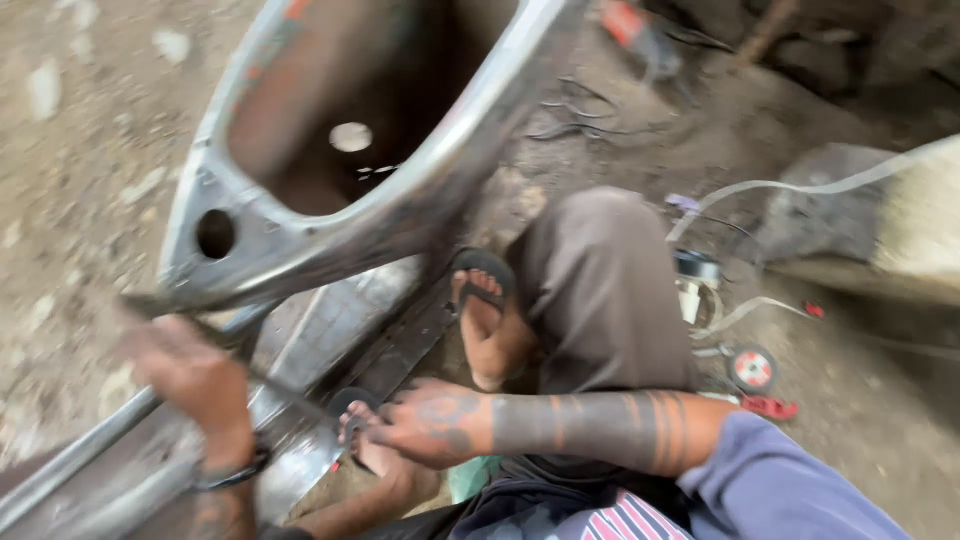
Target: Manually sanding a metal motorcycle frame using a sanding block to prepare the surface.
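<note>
Steel, bare and scuffed, makes up the frame [340,215] that fills the left half of the view. Its long axis runs from the lower left corner of the picture up toward the top centre, with the wide hollow end pointing up and away from the person. A round hole [215,233] sits in its left corner, and its lower bars stretch down over the dirt floor [70,150] toward the bottom left.

Low on the left, the left hand [190,375] is blurred; it is curled around a thin rod [280,385] just below the frame's lower corner, and a dark band rings its wrist. How tight the grip is I cannot tell. The rod slants down to the right, toward the other hand.

Right of it, the right hand [425,425] reaches across with the fingers loosely bent, resting on the toes of a foot [375,455] at the rod's end; whether it pinches the rod I cannot tell. Dark stripes mark the forearm, and a blue sleeve covers the upper arm.

Above that hand a second foot [487,335] in a black sandal presses beside the frame's flat plate. Farther right, on the floor, lie a small red-and-white disc [752,369] and a pale strap [800,187].
</note>
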